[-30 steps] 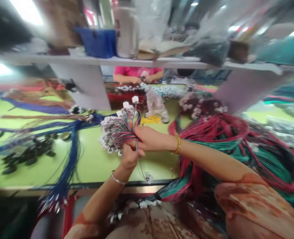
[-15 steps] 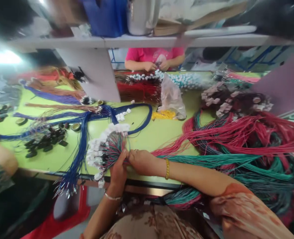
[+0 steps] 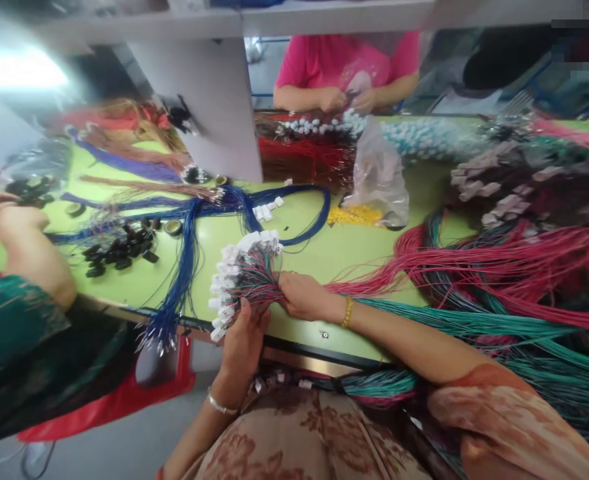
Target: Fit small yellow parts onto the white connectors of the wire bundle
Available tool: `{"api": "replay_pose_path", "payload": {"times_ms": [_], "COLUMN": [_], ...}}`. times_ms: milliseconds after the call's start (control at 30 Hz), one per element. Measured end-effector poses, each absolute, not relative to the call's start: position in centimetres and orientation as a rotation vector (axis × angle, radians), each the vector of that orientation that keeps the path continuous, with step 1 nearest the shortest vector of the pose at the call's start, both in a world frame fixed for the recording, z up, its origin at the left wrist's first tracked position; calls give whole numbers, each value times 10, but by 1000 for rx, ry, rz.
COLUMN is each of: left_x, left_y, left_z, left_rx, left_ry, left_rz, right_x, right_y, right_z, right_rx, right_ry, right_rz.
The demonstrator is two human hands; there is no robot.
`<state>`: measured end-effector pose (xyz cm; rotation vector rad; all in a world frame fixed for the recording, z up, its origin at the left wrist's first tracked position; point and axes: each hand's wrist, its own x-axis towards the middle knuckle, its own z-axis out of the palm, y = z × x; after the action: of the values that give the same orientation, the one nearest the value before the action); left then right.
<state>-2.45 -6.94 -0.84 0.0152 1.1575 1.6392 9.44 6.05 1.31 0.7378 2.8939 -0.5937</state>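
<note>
A bundle of thin red, green and dark wires (image 3: 263,279) with white plastic connectors (image 3: 223,272) fanned at its left end is held just above the table's front edge. My right hand (image 3: 302,297) is closed round the wires behind the connectors. My left hand (image 3: 245,332) grips the same bundle from below, close to the connectors, with its thumb on the near side; its other fingers are mostly hidden. To the right of my right hand, long red wires (image 3: 424,260) and green wires (image 3: 454,317) stretch across the table.
Blue wires (image 3: 177,267), black connectors (image 3: 119,250) and a tape roll (image 3: 173,227) lie left. Yellow pieces (image 3: 354,215) and a plastic bag (image 3: 382,177) are behind. A co-worker in pink (image 3: 347,73) sits opposite; another person's arm (image 3: 29,247) is at left. An upright panel (image 3: 199,107) stands behind.
The camera view has shifted, so the scene sits further right and higher. My left hand has moved slightly lower along the bundle and the right hand grips above it. The left neighbour's arm shows more.
</note>
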Motion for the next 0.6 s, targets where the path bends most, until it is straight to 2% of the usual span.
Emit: {"api": "replay_pose_path", "payload": {"times_ms": [100, 233, 333, 467, 600], "left_x": [-23, -34, -42, -53, -57], "left_y": [-72, -78, -81, -84, -84], "left_z": [-7, -8, -8, -7, -4], "left_rx": [47, 431, 755, 1238, 1419], "left_ry": [1391, 1798, 1914, 2174, 2496], "left_rz": [1705, 1386, 1338, 1248, 1014], "right_x": [101, 115, 108, 79, 65], "right_y": [54, 43, 34, 32, 47], "right_z": [36, 83, 94, 61, 24], "right_rx": [743, 789, 696, 582, 734], "right_ry": [2861, 2849, 3005, 3076, 3088], "right_rz": [-418, -201, -316, -461, -1024]}}
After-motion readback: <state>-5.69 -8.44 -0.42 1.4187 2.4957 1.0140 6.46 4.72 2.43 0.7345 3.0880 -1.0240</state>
